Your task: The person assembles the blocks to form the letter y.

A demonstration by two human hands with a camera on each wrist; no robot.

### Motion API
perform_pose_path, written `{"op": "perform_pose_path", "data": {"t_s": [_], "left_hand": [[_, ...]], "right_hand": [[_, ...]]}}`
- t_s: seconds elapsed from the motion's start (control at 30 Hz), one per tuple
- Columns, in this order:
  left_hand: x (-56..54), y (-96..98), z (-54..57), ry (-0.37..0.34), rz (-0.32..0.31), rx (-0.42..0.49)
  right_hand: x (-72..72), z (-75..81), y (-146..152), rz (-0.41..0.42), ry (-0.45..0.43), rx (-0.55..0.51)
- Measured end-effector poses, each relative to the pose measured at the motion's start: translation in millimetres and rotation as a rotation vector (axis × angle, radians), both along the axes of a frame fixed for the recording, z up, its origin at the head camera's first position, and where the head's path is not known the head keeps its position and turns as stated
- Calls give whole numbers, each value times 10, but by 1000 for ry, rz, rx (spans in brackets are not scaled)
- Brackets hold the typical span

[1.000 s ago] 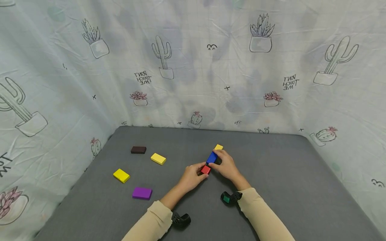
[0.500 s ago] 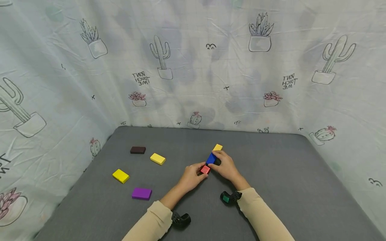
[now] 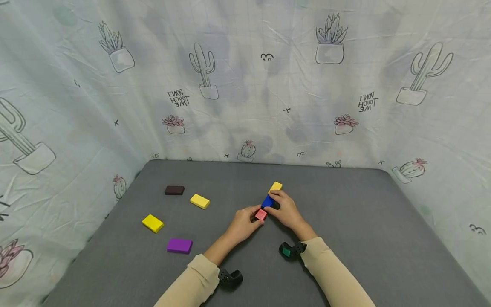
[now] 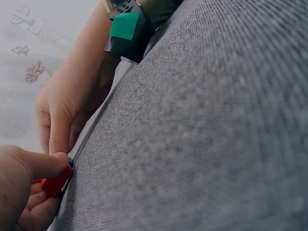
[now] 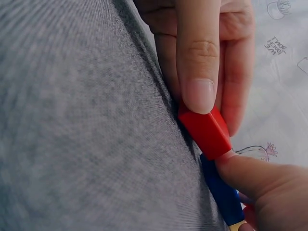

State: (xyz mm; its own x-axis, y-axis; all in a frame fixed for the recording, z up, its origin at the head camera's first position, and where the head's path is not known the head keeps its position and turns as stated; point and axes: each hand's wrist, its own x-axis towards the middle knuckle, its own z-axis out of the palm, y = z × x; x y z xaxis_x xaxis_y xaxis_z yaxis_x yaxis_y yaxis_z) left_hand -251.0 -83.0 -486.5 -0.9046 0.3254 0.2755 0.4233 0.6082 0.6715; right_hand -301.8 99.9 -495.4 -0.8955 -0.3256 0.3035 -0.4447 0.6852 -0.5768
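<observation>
My left hand (image 3: 242, 226) pinches a small red block (image 3: 261, 214) between thumb and fingers. Close beside it, my right hand (image 3: 287, 213) grips a blue block (image 3: 267, 201) with thumb and index finger. Beyond the blue block, a yellow block (image 3: 275, 186) continues the slanting row away from me. In the right wrist view, the red block (image 5: 207, 132) meets the near end of the blue block (image 5: 221, 192), and my right thumb touches both near that corner. The left wrist view shows the red block (image 4: 57, 182) under my left thumb, the blue one mostly hidden.
On the left of the grey table (image 3: 345, 221) lie a dark brown block (image 3: 174, 190), a pale yellow block (image 3: 200, 201), a bright yellow block (image 3: 153, 223) and a purple block (image 3: 179, 245), spaced apart. A cactus-print curtain (image 3: 245, 85) surrounds the table's back and sides.
Both hands keep nearly the same place and hold. The top of the red block looks paler than a second ago. The whole head view has shifted slightly.
</observation>
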Motion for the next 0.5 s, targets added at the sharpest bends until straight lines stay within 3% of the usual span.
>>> {"op": "perform_pose_path", "data": {"t_s": [0.5], "left_hand": [[25, 77, 34, -3, 39, -26]], "right_hand": [[6, 67, 37, 14, -33, -1]]}}
